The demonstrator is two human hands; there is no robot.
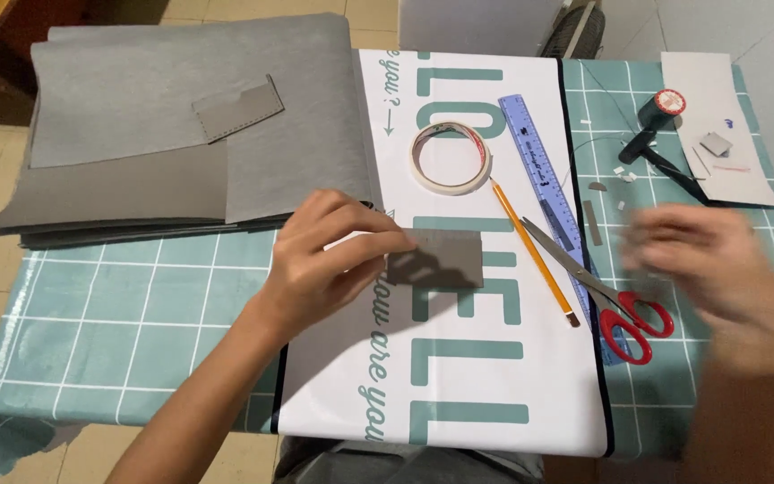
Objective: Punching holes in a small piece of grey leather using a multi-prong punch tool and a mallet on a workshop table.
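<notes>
Pinching a grey card piece [436,257] in my left hand [329,260] mid-banner [459,358]; right hand [718,269] blurred, grip unclear, above the red scissors [615,305] near the desk [136,314] edge.

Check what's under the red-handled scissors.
The scissors lie across the lower end of the blue ruler, blades toward the pencil. The ruler rests on the white banner and the teal grid tablecloth. The ruler's end beneath the handles is covered.

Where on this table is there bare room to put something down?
Free: the checked cloth below the grey sheet stack, beside the left hand. Crowded: the tape roll, ruler, pencil and scissors near the blurred right hand.
</notes>
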